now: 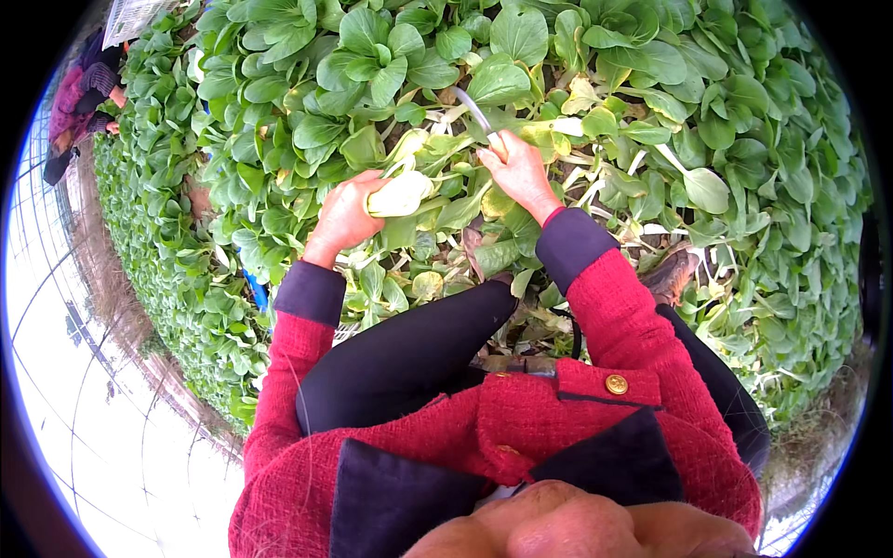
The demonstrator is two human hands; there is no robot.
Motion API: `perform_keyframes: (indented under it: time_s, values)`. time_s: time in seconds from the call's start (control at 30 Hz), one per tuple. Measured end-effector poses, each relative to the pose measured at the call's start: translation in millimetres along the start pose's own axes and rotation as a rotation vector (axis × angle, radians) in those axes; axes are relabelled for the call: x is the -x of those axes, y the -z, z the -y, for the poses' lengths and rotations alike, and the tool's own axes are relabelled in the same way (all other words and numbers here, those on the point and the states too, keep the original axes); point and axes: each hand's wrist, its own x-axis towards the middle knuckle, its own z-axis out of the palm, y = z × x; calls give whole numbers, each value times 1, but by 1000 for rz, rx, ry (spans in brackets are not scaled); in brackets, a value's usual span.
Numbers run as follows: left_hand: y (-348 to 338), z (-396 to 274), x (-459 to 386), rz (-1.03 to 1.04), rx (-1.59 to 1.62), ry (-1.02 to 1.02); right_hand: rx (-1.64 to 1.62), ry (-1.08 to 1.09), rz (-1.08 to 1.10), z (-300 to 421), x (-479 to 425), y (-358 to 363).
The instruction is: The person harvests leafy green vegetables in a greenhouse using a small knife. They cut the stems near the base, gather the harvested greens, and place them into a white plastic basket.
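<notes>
My left hand [349, 215] grips a pale, trimmed head of leafy greens [401, 195], probably bok choy. Its whitish base faces my right side, and its leaves are mostly hidden by the hand. In my right hand [520, 171] is the light handle of a sickle-like knife; the curved metal blade [473, 109] points away from me, up and to the left among the leaves. Beneath both hands lie loose cut leaves and pale stalks [460, 209] on the soil. A standing bok choy plant [377, 59] grows just beyond the blade.
Dense rows of greens [746, 91] surround me ahead and on both sides. At the far left another person [77, 104] bends over the plants, near a white plastic crate [132, 21]. Something blue [255, 289] shows between rows. My shoe [671, 274] rests among the leaves at right.
</notes>
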Motion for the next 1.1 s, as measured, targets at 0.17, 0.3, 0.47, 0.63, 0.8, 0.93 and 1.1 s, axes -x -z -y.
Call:
perform_keyframes:
  time_s: [0.17, 0.3, 0.47, 0.63, 0.8, 0.93, 1.1]
  values:
    - [32, -27, 53, -61, 194, -24, -560, -49, 184, 35, 7, 18]
    - [54, -39, 98, -114, 574, -138, -858, -91, 444, 73, 14, 24]
    - [56, -25, 145, -97, 1045, -75, -1269, -123, 799, 139, 43, 15]
    - [61, -16, 183, -297, 1376, -202, -1041, 108, 480, 201, 62, 38]
    - [79, -50, 214, -535, 1552, -484, -612, 395, 450, 270, 102, 64]
    - [73, -72, 223, -612, 1658, -476, -463, 451, 492, 318, 145, 55]
    - [49, -83, 230, -647, 1660, -529, -571, 429, 446, 336, 190, 37]
